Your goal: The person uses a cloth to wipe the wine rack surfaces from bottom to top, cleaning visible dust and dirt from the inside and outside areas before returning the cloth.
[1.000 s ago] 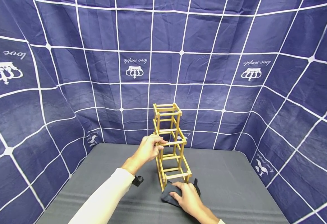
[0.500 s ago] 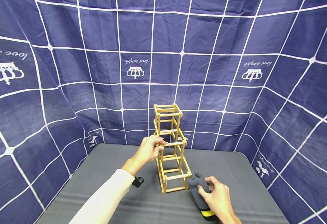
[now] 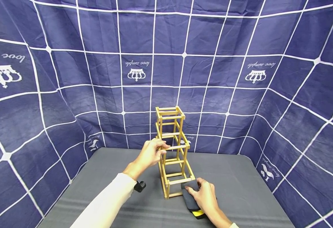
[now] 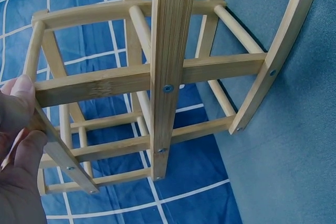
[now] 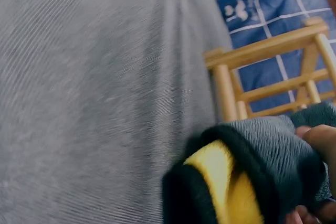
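A stepped wooden rack (image 3: pixel 172 148) of slats and round dowels stands upright on the grey surface. My left hand (image 3: pixel 152 151) pinches its middle tier at the near left corner; the left wrist view shows thumb and fingers around a slat end (image 4: pixel 94 85). In my right hand (image 3: pixel 207 197) is a folded dark grey cloth (image 3: pixel 190 193) with a yellow side, held between thumb and fingers against the near right corner of the lowest tier. The right wrist view shows the yellow layer (image 5: pixel 220 177) inside the fold. My hand hides part of the cloth and that rack corner.
The grey covered surface (image 3: pixel 235 186) extends on both sides of the rack. A blue curtain (image 3: pixel 212 79) with white grid lines rises behind and at both sides. A black strap piece (image 3: pixel 140 186) shows beside my left wrist.
My right hand and the cloth went from the rack's near front to the right of it, then back left onto the lowest tier's near right corner. My left hand stays on the rack.
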`<state>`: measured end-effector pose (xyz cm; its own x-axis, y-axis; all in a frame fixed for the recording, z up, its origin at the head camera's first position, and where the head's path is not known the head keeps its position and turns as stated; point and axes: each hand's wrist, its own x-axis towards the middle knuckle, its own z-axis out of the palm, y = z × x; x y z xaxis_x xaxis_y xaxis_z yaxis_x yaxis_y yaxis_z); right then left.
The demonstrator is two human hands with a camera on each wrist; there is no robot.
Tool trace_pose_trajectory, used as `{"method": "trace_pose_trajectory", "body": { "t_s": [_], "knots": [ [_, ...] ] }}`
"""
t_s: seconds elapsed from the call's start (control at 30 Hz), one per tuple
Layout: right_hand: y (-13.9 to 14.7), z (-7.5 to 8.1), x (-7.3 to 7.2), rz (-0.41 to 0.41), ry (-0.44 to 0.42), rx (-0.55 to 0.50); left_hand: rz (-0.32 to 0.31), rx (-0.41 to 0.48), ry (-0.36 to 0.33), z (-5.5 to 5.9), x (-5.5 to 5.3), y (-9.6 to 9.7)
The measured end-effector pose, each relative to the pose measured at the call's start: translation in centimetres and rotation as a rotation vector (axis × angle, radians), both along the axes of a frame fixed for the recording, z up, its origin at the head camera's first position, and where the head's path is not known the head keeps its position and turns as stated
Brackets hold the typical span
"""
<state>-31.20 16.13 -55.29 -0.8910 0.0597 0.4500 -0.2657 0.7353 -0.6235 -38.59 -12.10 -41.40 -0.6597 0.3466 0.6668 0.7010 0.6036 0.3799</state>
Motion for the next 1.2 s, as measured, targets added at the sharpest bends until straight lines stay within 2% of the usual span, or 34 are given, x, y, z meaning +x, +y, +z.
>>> {"method": "trace_pose_trajectory", "body": {
  "t_s": [0.13, 0.23, 0.4, 0.57, 0.63, 0.7, 0.8, 0.83, 0.9, 0.97, 1.03, 1.1, 1.2],
  "knots": [
    [-0.4, -0.6, 0.0, 0.000, -0.054, 0.045, 0.001, -0.005, -0.004, -0.1, 0.0, -0.2],
    [0.0, -0.6, 0.0, 0.031, -0.089, 0.048, 0.003, -0.006, 0.005, -0.2, 0.0, -0.2],
    [1.8, -0.1, 0.0, 0.160, -0.185, -0.011, 0.006, 0.002, -0.012, -0.3, -0.1, -0.2],
    [4.3, 0.7, 0.0, 0.286, -0.227, -0.092, 0.004, 0.005, -0.040, -0.1, -0.2, 0.1],
    [5.2, 1.3, 0.0, 0.291, -0.217, -0.116, 0.007, 0.004, -0.047, -0.1, -0.1, 0.2],
    [6.0, 2.2, 0.1, 0.261, -0.159, -0.103, 0.009, 0.004, -0.051, -0.1, 0.0, 0.2],
    [6.9, 3.8, 0.1, 0.213, 0.006, -0.043, 0.004, 0.007, -0.049, -0.2, 0.1, 0.1],
    [7.0, 4.4, 0.0, 0.221, 0.067, -0.024, 0.002, 0.010, -0.047, -0.2, 0.1, 0.1],
    [7.1, 5.6, -0.3, 0.270, 0.173, 0.019, 0.001, 0.015, -0.043, -0.2, 0.1, 0.0],
    [6.8, 6.6, -0.8, 0.386, 0.223, 0.033, 0.003, 0.019, -0.043, -0.2, 0.1, -0.1],
    [6.1, 7.4, -1.4, 0.503, 0.214, 0.070, 0.007, 0.019, -0.041, -0.1, 0.1, -0.1],
    [5.2, 7.9, -2.2, 0.576, 0.160, 0.113, 0.005, 0.016, -0.038, 0.0, 0.2, -0.2],
    [3.8, 8.7, -3.6, 0.575, 0.073, 0.196, 0.001, 0.006, -0.028, 0.0, 0.2, -0.2]
  ]
}}
